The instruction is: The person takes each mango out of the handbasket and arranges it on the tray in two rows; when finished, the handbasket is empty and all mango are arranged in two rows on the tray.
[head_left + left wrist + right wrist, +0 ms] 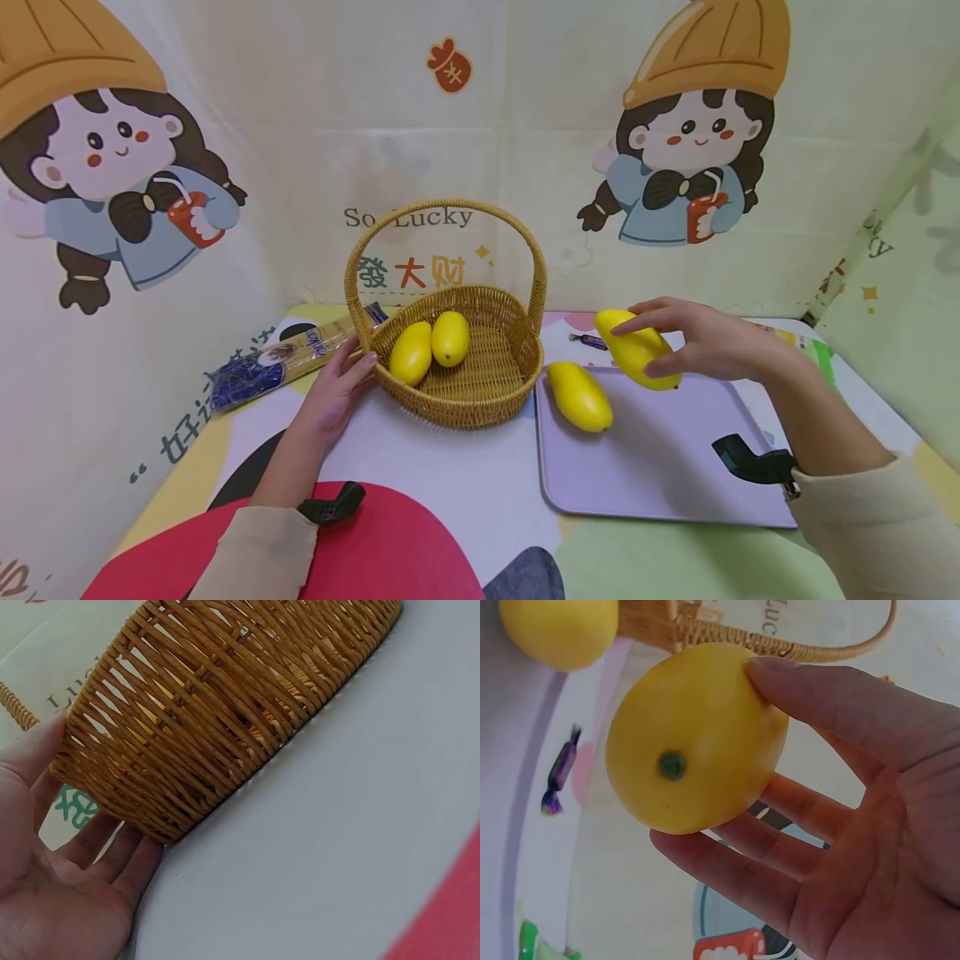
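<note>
My left hand (341, 392) holds the left end of a wicker basket (465, 412), with its thumb at the rim. In the left wrist view the fingers (139, 862) lie low along the woven wall (210, 727). Two yellow mangoes (411, 354) lie in the left part of the basket. Over the tray, my right hand (708, 342) grips another mango (637, 350) between thumb and fingers. The right wrist view shows this mango's (697, 742) green stem end facing the camera. One more mango (581, 398) rests on the tray's left side.
A lilac tray (645, 483) lies right of the basket, its left edge close to it. Behind it is a small purple wrapped candy (588, 341). A long pasta packet (285, 358) lies left of the basket. A green-edged packet (821, 358) sits at the far right.
</note>
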`<control>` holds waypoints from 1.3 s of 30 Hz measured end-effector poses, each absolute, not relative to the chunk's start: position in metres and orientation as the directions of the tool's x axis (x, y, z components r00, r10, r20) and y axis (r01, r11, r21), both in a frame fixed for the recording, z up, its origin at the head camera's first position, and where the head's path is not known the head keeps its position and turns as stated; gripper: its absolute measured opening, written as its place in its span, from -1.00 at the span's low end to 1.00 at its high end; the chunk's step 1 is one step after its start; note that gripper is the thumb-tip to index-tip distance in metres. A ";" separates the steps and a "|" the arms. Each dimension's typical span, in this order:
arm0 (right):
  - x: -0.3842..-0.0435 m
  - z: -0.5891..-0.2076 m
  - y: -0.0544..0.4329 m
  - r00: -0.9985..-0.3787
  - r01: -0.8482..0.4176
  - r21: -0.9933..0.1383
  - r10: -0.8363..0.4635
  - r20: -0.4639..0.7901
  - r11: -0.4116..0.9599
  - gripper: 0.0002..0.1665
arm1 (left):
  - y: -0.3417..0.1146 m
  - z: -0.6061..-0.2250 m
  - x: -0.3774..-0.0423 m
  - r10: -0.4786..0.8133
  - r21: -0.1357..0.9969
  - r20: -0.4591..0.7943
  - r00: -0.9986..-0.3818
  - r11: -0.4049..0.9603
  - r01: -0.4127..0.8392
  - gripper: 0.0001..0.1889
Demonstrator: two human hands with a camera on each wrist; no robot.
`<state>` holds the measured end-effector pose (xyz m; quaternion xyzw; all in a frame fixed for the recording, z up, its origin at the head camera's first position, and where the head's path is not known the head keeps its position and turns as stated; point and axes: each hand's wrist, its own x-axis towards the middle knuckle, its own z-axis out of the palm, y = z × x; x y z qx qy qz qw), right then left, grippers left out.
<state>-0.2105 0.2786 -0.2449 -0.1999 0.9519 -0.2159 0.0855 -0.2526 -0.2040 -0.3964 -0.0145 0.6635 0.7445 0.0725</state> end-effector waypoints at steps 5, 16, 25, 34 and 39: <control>-0.210 -0.253 0.292 -0.917 -0.313 -0.422 -0.386 -0.098 0.851 -0.43 | -0.204 -0.395 -0.251 0.086 0.985 -0.115 -0.990 -0.116 -0.124 -0.27; -0.206 -0.272 0.319 -0.931 -0.294 -0.389 -0.354 -0.091 0.873 -0.42 | -0.203 -0.393 -0.252 0.090 0.986 -0.118 -0.989 -0.111 -0.128 -0.27; -0.211 -0.289 0.332 -0.921 -0.211 -0.463 -0.334 -0.201 0.861 -0.39 | -0.202 -0.393 -0.251 0.083 0.985 -0.123 -0.989 -0.110 -0.132 -0.27; -0.214 -0.305 0.332 -0.908 -0.132 -0.439 -0.287 -0.307 0.888 -0.36 | -0.202 -0.396 -0.253 0.074 0.986 -0.125 -0.989 -0.104 -0.132 -0.27; -0.215 -0.309 0.331 -0.908 -0.126 -0.422 -0.275 -0.315 0.898 -0.35 | -0.202 -0.397 -0.255 0.071 0.987 -0.121 -0.990 -0.099 -0.128 -0.24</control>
